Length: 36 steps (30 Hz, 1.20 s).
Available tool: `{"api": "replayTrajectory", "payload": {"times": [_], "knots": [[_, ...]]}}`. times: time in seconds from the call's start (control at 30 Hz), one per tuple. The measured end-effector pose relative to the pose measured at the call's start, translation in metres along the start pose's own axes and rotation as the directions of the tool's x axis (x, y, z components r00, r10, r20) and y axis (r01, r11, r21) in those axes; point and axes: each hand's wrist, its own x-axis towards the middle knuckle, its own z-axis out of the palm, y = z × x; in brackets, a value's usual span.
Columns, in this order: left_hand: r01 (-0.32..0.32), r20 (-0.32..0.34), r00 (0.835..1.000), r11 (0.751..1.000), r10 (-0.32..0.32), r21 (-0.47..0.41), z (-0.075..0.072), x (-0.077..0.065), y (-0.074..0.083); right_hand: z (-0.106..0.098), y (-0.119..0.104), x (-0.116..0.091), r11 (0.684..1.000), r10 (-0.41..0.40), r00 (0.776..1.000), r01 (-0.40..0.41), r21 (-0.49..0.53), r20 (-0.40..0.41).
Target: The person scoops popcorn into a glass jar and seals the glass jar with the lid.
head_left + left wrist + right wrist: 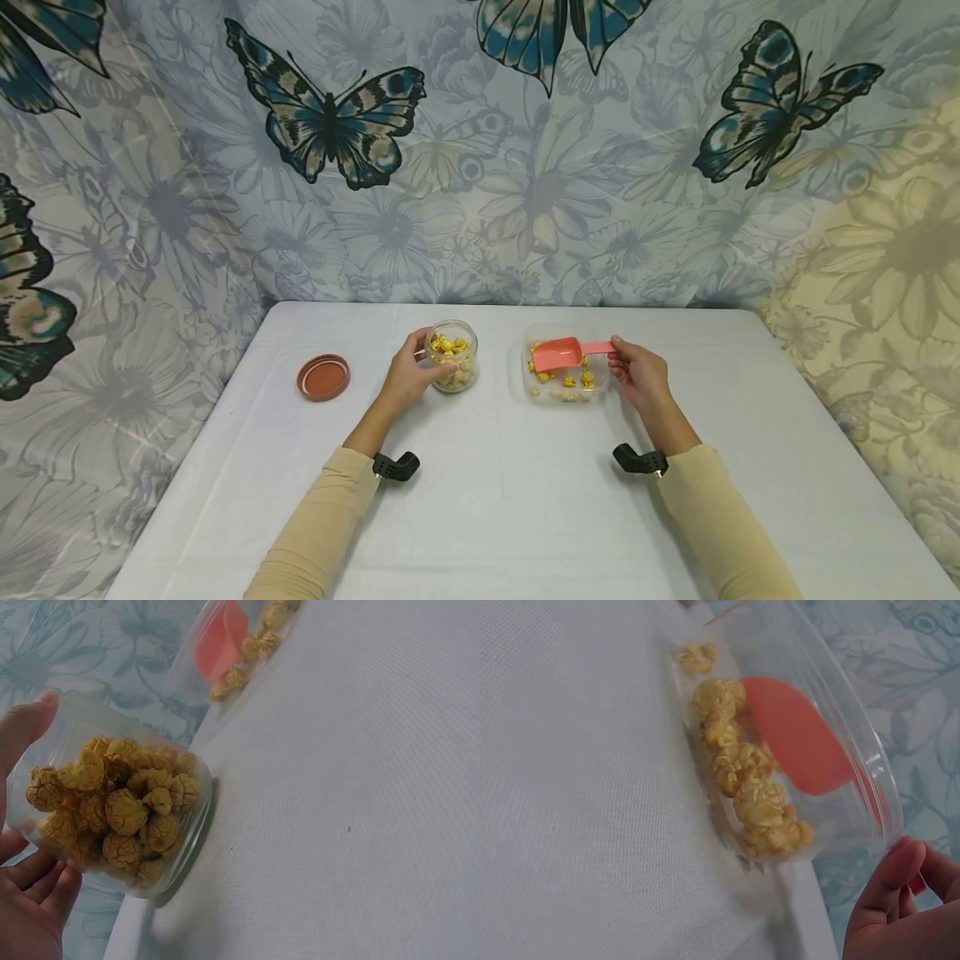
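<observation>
My left hand (408, 373) holds a clear glass jar (467, 353) around its side, thumb across the front. Caramel popcorn (124, 810) fills much of the jar, which stands upright on the table. To its right is a clear plastic container (604, 385) with several popcorn pieces (757, 801) along its bottom. With the fingers of my right hand (641, 372) I pinch the handle of a red-pink scoop (557, 355). The scoop's bowl is inside the container, above the popcorn, and looks empty in the head view. Its handle crosses the container's right rim.
A round brown lid (323, 377) lies on the white-covered table (510, 500), left of the jar. Behind the table hangs a butterfly-patterned cloth (540, 192). Each wrist wears a black camera band (396, 467).
</observation>
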Motion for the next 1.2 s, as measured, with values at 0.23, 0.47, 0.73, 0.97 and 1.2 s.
{"api": "replayTrajectory", "payload": {"times": [0.23, 0.47, 0.73, 0.97, 1.2], "knots": [[-0.005, 0.003, 1.0, 1.0, 0.005, -0.001, 0.0, 0.0, -0.001, -0.002, 0.0, 0.0, 0.999, 0.022, 0.999, -0.024, -0.026, -0.046], [0.007, 0.003, 1.0, 1.0, -0.007, 0.006, 0.0, -0.001, 0.001, -0.011, -0.006, -0.001, 1.0, 0.006, 0.998, -0.007, -0.013, -0.061], [0.005, -0.001, 1.0, 1.0, -0.005, 0.0, 0.0, -0.001, 0.0, -0.022, -0.022, -0.003, 0.999, -0.003, 1.0, 0.003, 0.032, -0.012], [-0.004, 0.002, 1.0, 1.0, 0.004, -0.005, 0.0, -0.001, -0.001, -0.023, -0.038, -0.004, 0.997, -0.038, 0.999, 0.038, 0.065, -0.007], [-0.009, 0.0, 1.0, 1.0, 0.009, 0.002, 0.0, 0.0, -0.002, -0.018, -0.043, -0.007, 0.994, -0.081, 0.996, 0.078, 0.08, 0.039]]}}
